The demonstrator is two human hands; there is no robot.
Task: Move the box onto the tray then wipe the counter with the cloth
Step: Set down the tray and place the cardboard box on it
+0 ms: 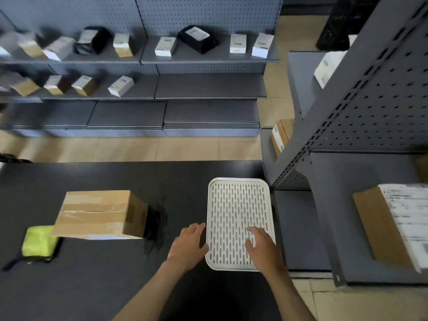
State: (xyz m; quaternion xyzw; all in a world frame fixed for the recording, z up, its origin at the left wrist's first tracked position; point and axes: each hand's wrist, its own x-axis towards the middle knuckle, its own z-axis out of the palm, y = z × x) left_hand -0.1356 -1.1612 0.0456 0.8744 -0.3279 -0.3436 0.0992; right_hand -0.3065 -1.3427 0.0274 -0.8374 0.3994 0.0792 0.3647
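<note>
On the desk (92,286), I see the slotted tray (234,205) holding only my right hand (262,250), fingers spread flat. My left hand (188,245) rests open at its edge; the box (99,214) sits well apart.

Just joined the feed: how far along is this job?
Nothing is finished. The brown cardboard box sits on the black counter, left of the white slotted tray. Both hands, left hand and right hand, are at the tray. The yellow-green cloth lies untouched; moving and wiping remain.
</note>
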